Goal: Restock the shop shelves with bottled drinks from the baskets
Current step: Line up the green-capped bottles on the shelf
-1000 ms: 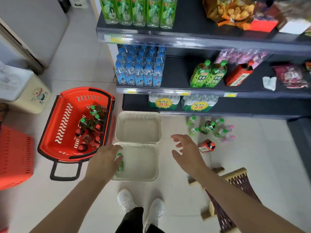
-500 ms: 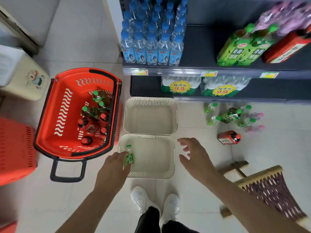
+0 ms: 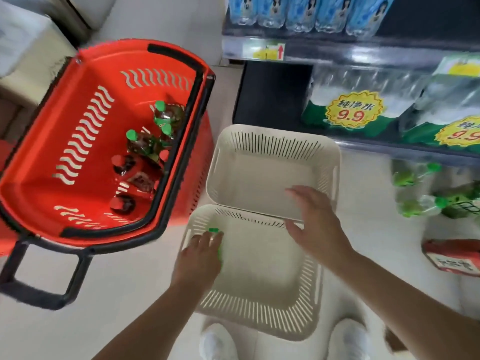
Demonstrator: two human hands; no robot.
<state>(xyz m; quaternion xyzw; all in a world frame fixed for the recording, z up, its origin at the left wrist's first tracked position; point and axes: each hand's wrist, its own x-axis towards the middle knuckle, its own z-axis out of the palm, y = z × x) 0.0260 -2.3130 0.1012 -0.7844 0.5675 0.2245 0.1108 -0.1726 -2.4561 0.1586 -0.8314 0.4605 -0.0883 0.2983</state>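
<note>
Both hands have dropped lower. Left hand (image 3: 200,258) grips a green-capped bottle (image 3: 214,230) inside the near cream basket (image 3: 259,318), likely to lift it out. Right hand (image 3: 317,224) hangs wide open over its far rim.

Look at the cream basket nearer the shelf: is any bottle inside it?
No: the far cream basket shows only its own bare bottom, with the right hand above its near rim.
</note>
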